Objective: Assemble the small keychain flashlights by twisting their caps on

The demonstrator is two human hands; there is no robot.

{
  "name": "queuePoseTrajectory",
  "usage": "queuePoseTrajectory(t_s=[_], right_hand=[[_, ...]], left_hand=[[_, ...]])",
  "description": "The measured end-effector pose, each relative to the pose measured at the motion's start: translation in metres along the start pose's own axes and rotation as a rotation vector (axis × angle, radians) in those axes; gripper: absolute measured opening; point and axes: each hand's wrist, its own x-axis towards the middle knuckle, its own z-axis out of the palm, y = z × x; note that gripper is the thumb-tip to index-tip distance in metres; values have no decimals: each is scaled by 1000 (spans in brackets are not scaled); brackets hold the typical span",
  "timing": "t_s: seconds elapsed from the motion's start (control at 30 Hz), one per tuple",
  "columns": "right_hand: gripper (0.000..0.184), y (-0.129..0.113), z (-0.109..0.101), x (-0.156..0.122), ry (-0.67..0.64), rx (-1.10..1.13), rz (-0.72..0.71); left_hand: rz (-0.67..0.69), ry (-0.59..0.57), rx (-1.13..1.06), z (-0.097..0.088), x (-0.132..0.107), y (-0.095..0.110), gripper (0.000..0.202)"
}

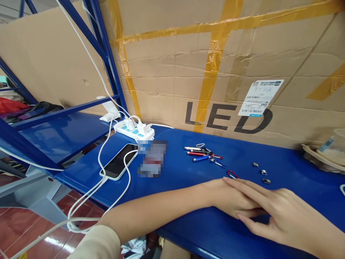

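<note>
My left hand (229,197) lies on the blue shelf top (296,169), its forearm reaching in from the lower left. Its fingers are covered by my right hand (280,213), which rests flat across it with fingers stretched out and holds nothing. Just beyond my left hand lies a red carabiner (232,174). Three small metal pieces (264,172) sit a little to the right of it. Farther back lies a cluster of small keychain lights (202,153) in silver, red and blue.
A phone (118,162) lies on charge at the left beside a white power strip (134,131), with cables hanging over the shelf edge. A blurred item (152,158) sits next to the phone. A large cardboard box (215,72) marked LED forms the back wall. A container (323,154) stands at the far right.
</note>
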Motion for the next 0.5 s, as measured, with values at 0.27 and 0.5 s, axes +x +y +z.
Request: queuePoseTrajectory(t_s=[0.27, 0.5], right_hand=[[50, 1, 1, 2, -60, 6, 12], [53, -4, -3, 6, -56, -7, 57]], left_hand=[[-15, 53, 61, 3, -1, 3, 25], [-81, 103, 112, 10, -1, -2, 23]])
